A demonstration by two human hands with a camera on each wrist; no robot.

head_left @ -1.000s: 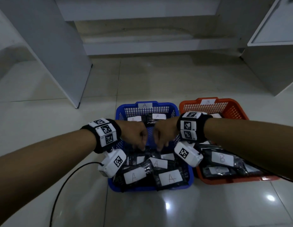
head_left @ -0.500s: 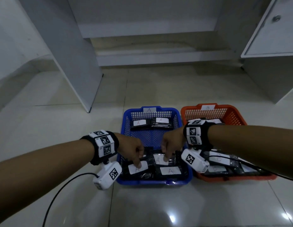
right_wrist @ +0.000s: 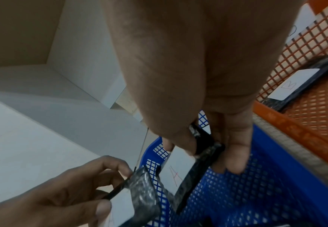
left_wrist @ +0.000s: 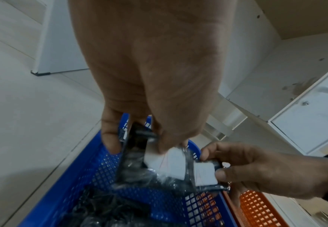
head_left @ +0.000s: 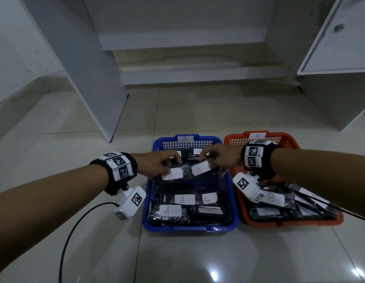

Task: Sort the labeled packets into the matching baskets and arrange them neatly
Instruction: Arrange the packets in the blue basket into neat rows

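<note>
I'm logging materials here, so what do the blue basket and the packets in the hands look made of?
The blue basket: seemingly moulded plastic, glossy rim, grid-perforated walls. The packet in the left hand and the packet in the right hand: dark contents in clear crinkly film with glints, probably plastic; matte white labels, likely paper.

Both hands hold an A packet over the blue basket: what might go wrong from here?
1. The left hand and right hand each pinch a glossy A packet only at its edge, so either grip may slip.
2. The two packets hang close together above the blue basket and could knock each other askew.
3. The orange basket stands right beside it, so a dropped packet might land among the B packets.
</note>
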